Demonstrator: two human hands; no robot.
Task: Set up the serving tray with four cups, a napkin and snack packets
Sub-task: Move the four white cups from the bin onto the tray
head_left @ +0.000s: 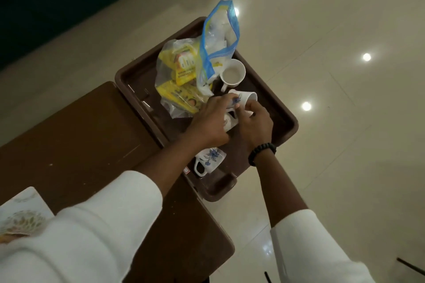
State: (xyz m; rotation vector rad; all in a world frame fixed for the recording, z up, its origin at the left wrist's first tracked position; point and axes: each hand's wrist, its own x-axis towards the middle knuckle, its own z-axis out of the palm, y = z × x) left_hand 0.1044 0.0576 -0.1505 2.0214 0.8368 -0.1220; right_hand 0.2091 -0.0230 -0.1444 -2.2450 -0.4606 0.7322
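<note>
Left hand [212,122]: fingers curled over a white cup [243,99] lying on its side, blue flower print on its wall, mouth turned to the far right

Right hand [255,122]: closed on the same cup from the near side, thumb and fingers pinching at its rim; black beaded bracelet [262,153] on the wrist

Second cup [230,119]: white, glazed, mostly hidden under both hands; appears to lie tipped against the held one, though the view is too blocked to be sure

Third cup [210,161]: white with blue flower, on its side near the tray's near end, handle toward the desk, partly under the forearms

Fourth cup [232,72]: upright at the far side, round mouth open upward, plain pale interior, handle toward the hands

Snack packets [184,69]: yellow, glossy, bunched inside a crumpled clear plastic bag [165,76], left of the cups

Zip bag [220,37]: clear with blue seal strip, standing tall, leaning over the upright cup

Tray [282,122]: dark brown plastic, rectangular, rounded corners, raised rim, overhanging the desk edge above the floor [345,30]

Desk [80,135]: brown, matt, scuffed

Floor: pale glossy tile with light reflections

Sleeves [103,225]: white, soft
</note>
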